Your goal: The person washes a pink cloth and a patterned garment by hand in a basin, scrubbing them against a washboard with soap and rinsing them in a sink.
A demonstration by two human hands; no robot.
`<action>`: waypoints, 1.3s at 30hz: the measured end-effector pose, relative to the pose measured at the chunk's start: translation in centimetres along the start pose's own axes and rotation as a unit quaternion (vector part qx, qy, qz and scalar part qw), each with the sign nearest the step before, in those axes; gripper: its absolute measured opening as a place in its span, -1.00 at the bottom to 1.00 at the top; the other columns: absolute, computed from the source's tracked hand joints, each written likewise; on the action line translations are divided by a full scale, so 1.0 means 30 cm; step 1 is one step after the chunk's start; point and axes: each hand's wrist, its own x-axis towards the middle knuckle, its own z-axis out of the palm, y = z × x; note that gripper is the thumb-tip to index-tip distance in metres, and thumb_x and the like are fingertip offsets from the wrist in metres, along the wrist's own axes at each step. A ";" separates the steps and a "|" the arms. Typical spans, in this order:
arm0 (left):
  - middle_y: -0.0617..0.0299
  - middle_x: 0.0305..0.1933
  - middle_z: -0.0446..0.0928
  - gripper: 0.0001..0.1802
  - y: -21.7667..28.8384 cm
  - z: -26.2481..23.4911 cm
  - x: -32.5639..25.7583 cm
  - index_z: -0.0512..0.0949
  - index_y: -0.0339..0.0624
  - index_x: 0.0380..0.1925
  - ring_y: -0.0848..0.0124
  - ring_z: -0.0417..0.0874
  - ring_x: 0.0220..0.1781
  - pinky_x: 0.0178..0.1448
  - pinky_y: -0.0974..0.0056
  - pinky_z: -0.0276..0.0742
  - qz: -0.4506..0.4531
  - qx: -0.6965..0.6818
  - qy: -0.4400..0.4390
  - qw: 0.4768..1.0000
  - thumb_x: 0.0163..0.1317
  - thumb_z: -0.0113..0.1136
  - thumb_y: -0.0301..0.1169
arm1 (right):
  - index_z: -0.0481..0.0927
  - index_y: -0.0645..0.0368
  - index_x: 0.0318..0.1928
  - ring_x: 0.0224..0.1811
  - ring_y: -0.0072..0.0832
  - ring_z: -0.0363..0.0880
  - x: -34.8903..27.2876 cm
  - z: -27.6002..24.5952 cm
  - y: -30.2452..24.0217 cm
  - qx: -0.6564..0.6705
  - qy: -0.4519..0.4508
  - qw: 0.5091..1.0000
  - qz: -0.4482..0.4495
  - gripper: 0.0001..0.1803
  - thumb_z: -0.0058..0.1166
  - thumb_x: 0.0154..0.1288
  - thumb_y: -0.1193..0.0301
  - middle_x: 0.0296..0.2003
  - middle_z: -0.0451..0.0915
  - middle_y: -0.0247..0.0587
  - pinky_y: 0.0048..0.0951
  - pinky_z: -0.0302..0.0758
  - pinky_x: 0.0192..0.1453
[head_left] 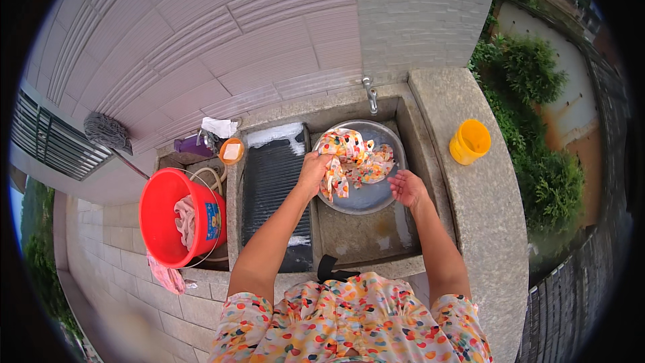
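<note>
Nearest, the dark ribbed plastic washboard (272, 191) lies unused in the grey stone sink (437, 188). Beyond it, the left hand (313, 172) is clenched on the wet, colourful patterned cloth (349, 158), lifted partly out of the round metal basin (369, 196), while the right hand (406, 187) is spread open, empty. Rinsing or wringing seems underway; a second grip appears needed. Farther off stands a yellow plastic cup (469, 141).
</note>
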 end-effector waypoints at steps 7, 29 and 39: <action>0.17 -0.28 0.59 -0.76 0.180 0.015 -0.036 0.51 -0.36 -0.18 0.48 0.61 -0.34 -0.25 0.37 0.53 0.066 0.094 -0.111 0.987 0.17 0.04 -0.48 | 0.20 0.20 0.12 -0.51 -0.43 0.45 0.036 0.059 0.191 -0.195 0.051 0.976 -0.079 -0.36 0.12 -0.03 0.46 -0.30 0.48 -0.16 -0.43 0.38 -0.62; 0.24 -0.29 0.59 -0.80 0.328 -0.084 -0.003 0.50 -0.29 -0.17 0.49 0.59 -0.40 -0.33 0.36 0.50 0.265 -0.066 -0.024 0.962 0.24 0.05 -0.44 | 0.48 0.23 -0.15 -0.24 -0.63 0.48 0.029 0.227 0.001 0.020 -0.130 0.912 -0.389 -0.80 -0.07 0.20 0.53 -0.20 0.55 -0.28 -0.56 0.41 -0.15; 0.00 0.27 0.12 -0.29 -0.257 -0.160 0.266 0.26 0.22 0.19 -0.10 0.22 0.26 0.18 0.00 0.33 -0.065 0.629 -0.070 0.771 -0.05 0.24 -0.24 | 0.30 0.19 0.13 0.17 0.08 0.16 0.144 0.073 0.151 -0.524 0.153 0.665 -0.510 -0.23 0.19 -0.21 0.30 0.11 0.21 0.11 -0.04 0.16 0.23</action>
